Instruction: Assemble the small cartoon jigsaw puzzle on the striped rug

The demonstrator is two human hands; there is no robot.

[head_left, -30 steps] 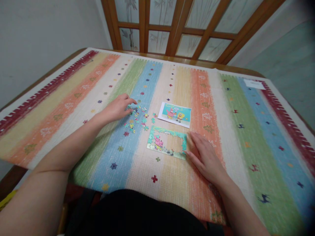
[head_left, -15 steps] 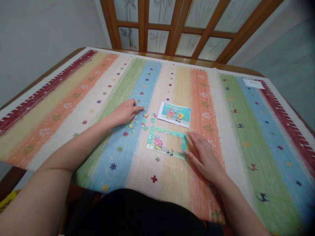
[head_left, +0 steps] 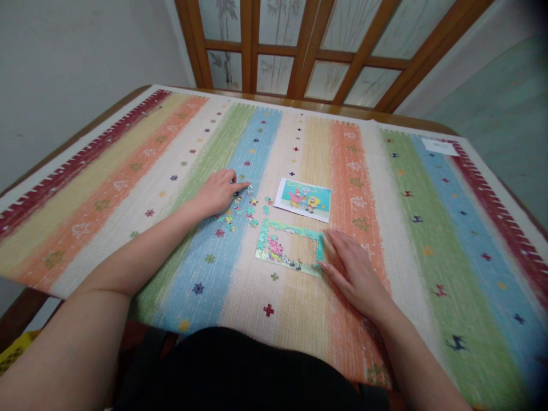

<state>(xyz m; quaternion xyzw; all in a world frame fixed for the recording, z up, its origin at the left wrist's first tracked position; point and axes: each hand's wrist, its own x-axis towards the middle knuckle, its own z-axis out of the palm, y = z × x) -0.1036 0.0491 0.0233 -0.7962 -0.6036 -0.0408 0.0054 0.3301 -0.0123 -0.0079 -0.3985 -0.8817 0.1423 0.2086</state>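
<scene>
My left hand is over the far edge of a scatter of loose jigsaw pieces. Its index finger reaches out to a small piece at the top of the scatter, while the other fingers are bent; nothing shows gripped in it. A partly assembled jigsaw puzzle lies flat to the right, with its border joined, pink pieces at the left and a gap in the middle. Against its right edge rests my right hand, thumb and fingers apart. Just beyond the puzzle sits a printed reference picture of cartoon figures.
A striped, patterned tablecloth covers the table. Near the far right corner lies a white paper slip. Wooden doors with glass panes stand behind the table, and a yellow basket-like object is at lower left.
My left hand has shifted slightly away from me and to the left, its index fingertip moving up along the scatter's far edge. My right hand stays at the puzzle's edge.
</scene>
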